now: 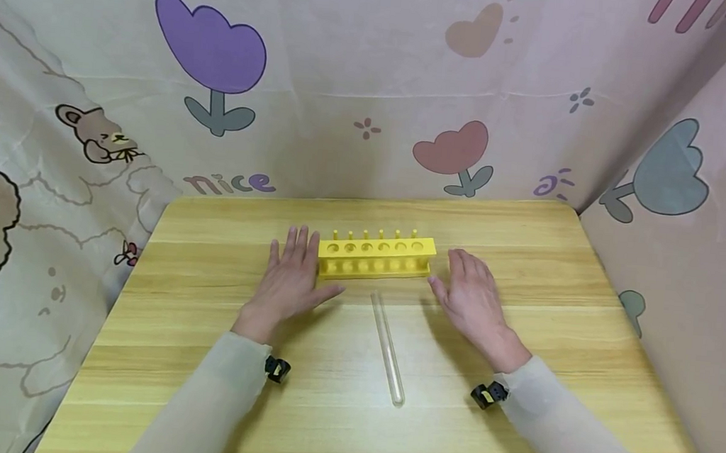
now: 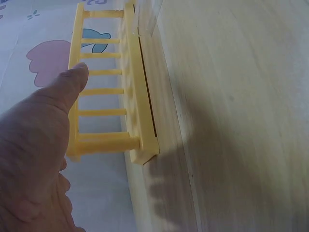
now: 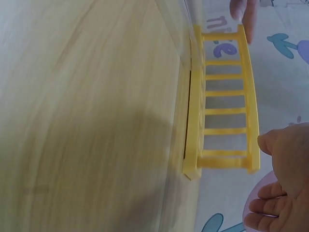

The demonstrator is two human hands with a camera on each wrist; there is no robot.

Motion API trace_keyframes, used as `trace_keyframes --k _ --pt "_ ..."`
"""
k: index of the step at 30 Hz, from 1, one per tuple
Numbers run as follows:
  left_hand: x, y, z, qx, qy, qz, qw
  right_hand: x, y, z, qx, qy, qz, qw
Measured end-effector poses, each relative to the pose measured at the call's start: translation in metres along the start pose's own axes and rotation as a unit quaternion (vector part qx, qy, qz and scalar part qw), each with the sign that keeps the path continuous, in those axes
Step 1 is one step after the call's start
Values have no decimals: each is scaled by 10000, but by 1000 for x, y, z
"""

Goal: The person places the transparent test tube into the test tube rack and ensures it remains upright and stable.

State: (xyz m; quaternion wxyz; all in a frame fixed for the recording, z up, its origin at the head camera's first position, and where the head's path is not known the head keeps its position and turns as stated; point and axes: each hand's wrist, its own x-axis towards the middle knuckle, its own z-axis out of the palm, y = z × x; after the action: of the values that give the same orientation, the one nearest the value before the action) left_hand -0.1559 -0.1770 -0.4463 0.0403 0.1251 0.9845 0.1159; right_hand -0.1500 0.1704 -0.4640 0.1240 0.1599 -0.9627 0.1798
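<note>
A yellow test-tube rack with a row of holes and pegs stands on the wooden table. It is empty. My left hand lies flat with straight fingers right beside the rack's left end. My right hand is open a little off the rack's right end, holding nothing. A clear glass test tube lies on the table between my hands, in front of the rack. The left wrist view shows the rack end-on behind my thumb. The right wrist view shows the rack beside my open palm.
Patterned cloth with flowers and bears hangs close behind the table and along both sides. The table's right edge meets the cloth wall. Bare wood stretches in front of and behind the rack.
</note>
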Motion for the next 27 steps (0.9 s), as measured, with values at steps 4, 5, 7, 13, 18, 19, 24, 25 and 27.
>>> trace_keyframes --k 4,5,7,13,18,19,24,25,27 --pt "6 4 2 29 -61 18 10000 -1 -7 3 14 -33 -16 10000" --pt "7 4 2 33 -83 10 10000 -1 -8 4 18 -35 -29 10000" --pt "9 6 3 21 -112 -12 9999 -1 -11 6 29 -29 -44 10000" --pt "12 8 5 27 -199 -45 9998 -4 -22 10 80 -195 50 9998" --pt "13 9 4 71 -224 -41 9997 -8 -36 14 5 -583 24 9983" --pt "13 9 4 84 -230 -40 9997 -10 -39 15 -14 -664 -7 9978" --pt "13 8 5 115 -219 -45 9997 -15 -55 20 -57 -1072 -182 9941" --pt "13 8 5 123 -211 -44 9997 -16 -59 20 -51 -1168 -210 9929" --pt "13 8 5 115 -201 -37 9997 -19 -65 21 -55 -1408 -256 9897"
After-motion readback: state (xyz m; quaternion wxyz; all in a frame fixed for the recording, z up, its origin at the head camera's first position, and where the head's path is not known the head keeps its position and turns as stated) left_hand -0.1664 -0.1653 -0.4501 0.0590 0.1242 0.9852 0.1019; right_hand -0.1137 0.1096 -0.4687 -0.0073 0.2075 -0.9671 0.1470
